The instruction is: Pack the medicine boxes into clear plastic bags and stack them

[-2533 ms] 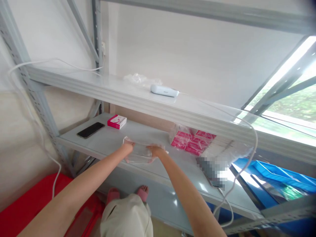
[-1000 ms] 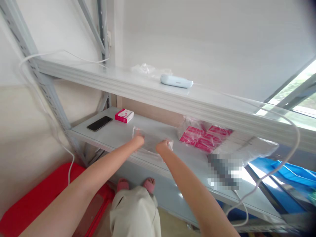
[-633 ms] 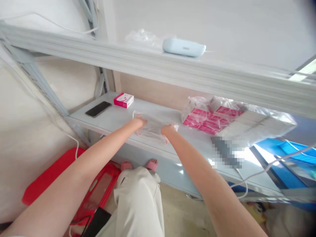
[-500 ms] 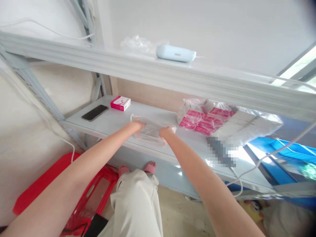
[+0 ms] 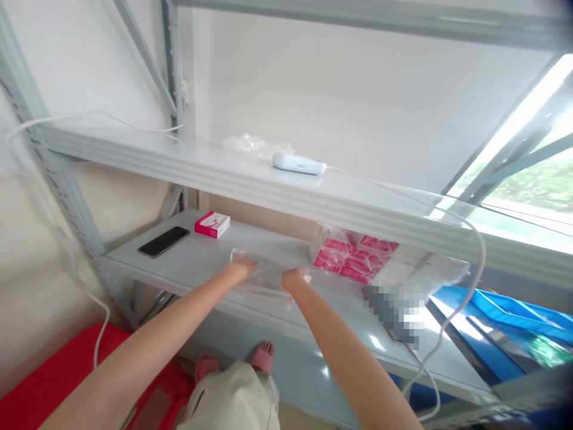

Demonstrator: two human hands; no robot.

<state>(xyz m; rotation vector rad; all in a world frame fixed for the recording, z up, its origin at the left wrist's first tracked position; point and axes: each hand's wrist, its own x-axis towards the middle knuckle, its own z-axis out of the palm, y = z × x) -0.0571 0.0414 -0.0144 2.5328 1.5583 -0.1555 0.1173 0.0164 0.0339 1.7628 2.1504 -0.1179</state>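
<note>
A clear plastic bag (image 5: 268,282) lies spread across the lower shelf in front of me. My left hand (image 5: 243,267) grips its left part, fingers bent down over the film. At the bag's right end, my right hand (image 5: 293,279) is closed on the plastic, with a crumpled bit showing beside it. Both hands rest low, close to the shelf surface. A small pink and white box (image 5: 212,224) sits behind and left of my left hand. Right of my right hand are several pink and white boxes (image 5: 353,254) wrapped in clear plastic.
A dark phone (image 5: 163,241) lies on the lower shelf (image 5: 188,269) at left. Above, the upper shelf edge (image 5: 224,182) holds a pale blue handheld device (image 5: 299,163) and crumpled plastic (image 5: 250,144). A white cable (image 5: 465,298) hangs at right. A red stool (image 5: 58,364) stands lower left.
The view has tilted upward, so the shelves and hands appear lower and more of the upper shelf shows. Both hands stay on the bag with little visible movement.
</note>
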